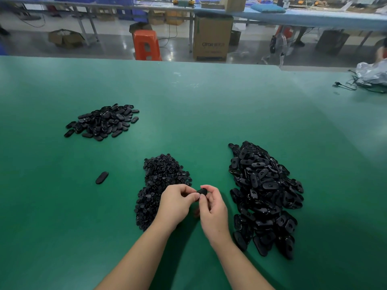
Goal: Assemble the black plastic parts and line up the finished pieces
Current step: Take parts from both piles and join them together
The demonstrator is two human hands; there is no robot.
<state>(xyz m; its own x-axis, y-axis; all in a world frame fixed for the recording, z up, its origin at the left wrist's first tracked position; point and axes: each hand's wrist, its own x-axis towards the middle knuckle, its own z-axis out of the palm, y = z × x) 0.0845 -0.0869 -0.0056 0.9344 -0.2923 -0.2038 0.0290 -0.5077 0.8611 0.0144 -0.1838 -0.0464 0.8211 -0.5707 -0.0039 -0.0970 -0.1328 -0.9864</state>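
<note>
Lower centre: left hand (174,204) and right hand (212,210) both pinching one black part (202,191), between small-part heap (161,185) and oval-shell heap (266,195). Lone oval (102,177) at left.

Single head-worn view, wide-angle, looking forward and steeply down from close above the green table (188,97), both forearms entering from the bottom edge. The far table edge and the workshop floor (117,49) beyond fill the top of the frame.
</note>
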